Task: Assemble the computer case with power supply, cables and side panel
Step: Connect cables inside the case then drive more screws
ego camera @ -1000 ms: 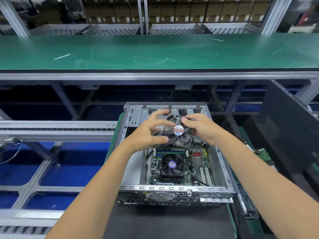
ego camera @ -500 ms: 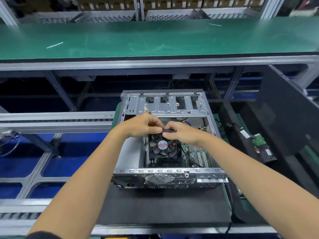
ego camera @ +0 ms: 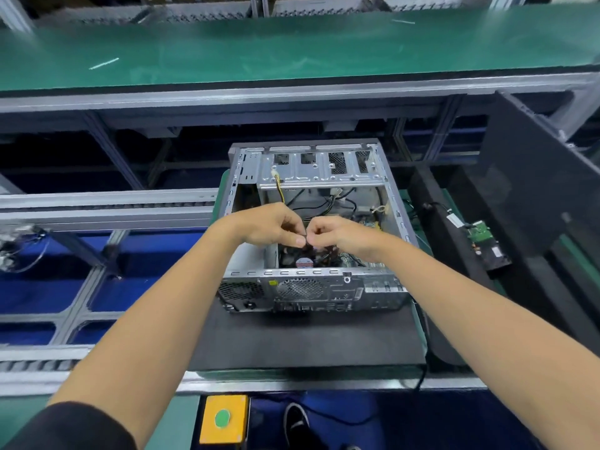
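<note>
While both bare hands meet over the open silver metal computer case point(ego camera: 311, 222) at frame centre, the left hand point(ego camera: 269, 224) and right hand point(ego camera: 341, 235) have fingers curled, fingertips touching each other, pinching a small dark piece point(ego camera: 306, 240) between them; blurred, cannot tell if it is a cable or a fan edge. Directly below the fingers, a black cooling fan with a red-and-white round hub label point(ego camera: 304, 262) sits inside the case, near its rear wall. Green circuit board point(ego camera: 349, 259) shows just right of the fan, partly hidden under the right hand. Black and yellow loose cables point(ego camera: 311, 203) hang in the upper half of the case interior, under the perforated silver drive bay bracket point(ego camera: 318, 172). Case side is open, facing up, no panel on it. Rear wall of the case with round mesh grille point(ego camera: 300, 289) faces the camera. Case rests on a black flat mat point(ego camera: 305, 339) at lower centre. Dark grey flat side panel point(ego camera: 532, 190) leans tilted at the right of the frame, well apart from the case. Small green board on a black block point(ego camera: 483, 241) lies right of centre. Long green conveyor surface point(ego camera: 292, 50) spans the top of the frame. Yellow box with a green round button point(ego camera: 223, 418) at bottom centre, black shoe point(ego camera: 297, 420) just right of it. Black sleeve point(ego camera: 65, 430) at lower left corner.
</note>
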